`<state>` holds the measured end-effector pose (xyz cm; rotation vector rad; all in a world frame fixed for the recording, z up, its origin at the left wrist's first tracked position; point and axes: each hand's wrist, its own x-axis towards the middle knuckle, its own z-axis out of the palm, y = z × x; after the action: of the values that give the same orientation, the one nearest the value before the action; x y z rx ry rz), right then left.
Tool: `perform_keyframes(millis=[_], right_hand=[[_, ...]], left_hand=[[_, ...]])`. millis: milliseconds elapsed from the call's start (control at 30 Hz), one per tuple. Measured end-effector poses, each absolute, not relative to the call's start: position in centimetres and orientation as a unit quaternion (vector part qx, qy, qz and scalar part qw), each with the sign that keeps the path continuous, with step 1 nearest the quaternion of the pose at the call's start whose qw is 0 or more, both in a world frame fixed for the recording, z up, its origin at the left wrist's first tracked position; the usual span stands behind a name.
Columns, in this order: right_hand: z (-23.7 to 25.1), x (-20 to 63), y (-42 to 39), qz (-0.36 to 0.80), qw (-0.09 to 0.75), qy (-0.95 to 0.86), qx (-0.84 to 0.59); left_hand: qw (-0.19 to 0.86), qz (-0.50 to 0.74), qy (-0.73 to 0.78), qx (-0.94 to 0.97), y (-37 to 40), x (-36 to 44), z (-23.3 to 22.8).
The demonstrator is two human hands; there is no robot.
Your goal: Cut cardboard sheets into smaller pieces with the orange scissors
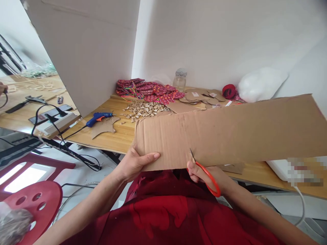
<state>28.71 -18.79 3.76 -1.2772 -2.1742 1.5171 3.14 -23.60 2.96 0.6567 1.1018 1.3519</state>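
Observation:
A long strip of brown cardboard (230, 132) stretches across in front of me, from the middle to the right side. My left hand (135, 161) grips its left end, thumb on top and fingers underneath. With my right hand (200, 172) I hold orange-handled scissors (212, 182) at the lower edge of the cardboard. One dark blade tip shows above the sheet; the other blade is hidden. Just behind the cardboard lies a heap of pale, flat chips (148, 109).
On the wooden table (119, 139) lie a blue glue gun (98, 118), a cardboard scrap (106, 127), bundles of pink patterned cord (153, 90) and cut cardboard pieces (199, 95). A glass jar (180, 81) stands behind. A power strip (57, 122) and a red stool (38, 207) are at left.

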Motion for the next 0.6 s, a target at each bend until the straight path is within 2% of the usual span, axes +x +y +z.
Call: perform_keyframes(millis=[200, 433, 600], right_hand=[[3.9, 28.5, -18.8, 0.49, 0.031, -0.735, -0.468], [3.0, 28.8, -19.1, 0.53, 0.099, -0.679, -0.498], [2.9, 28.7, -18.9, 0.495, 0.085, -0.704, -0.502]], left_hand=[[0.594, 0.57, 0.484, 0.296, -23.8, 2.9, 2.8], [0.598, 0.57, 0.482, 0.291, -23.6, 2.5, 2.7], [0.601, 0.579, 0.476, 0.278, -23.5, 2.9, 3.0]])
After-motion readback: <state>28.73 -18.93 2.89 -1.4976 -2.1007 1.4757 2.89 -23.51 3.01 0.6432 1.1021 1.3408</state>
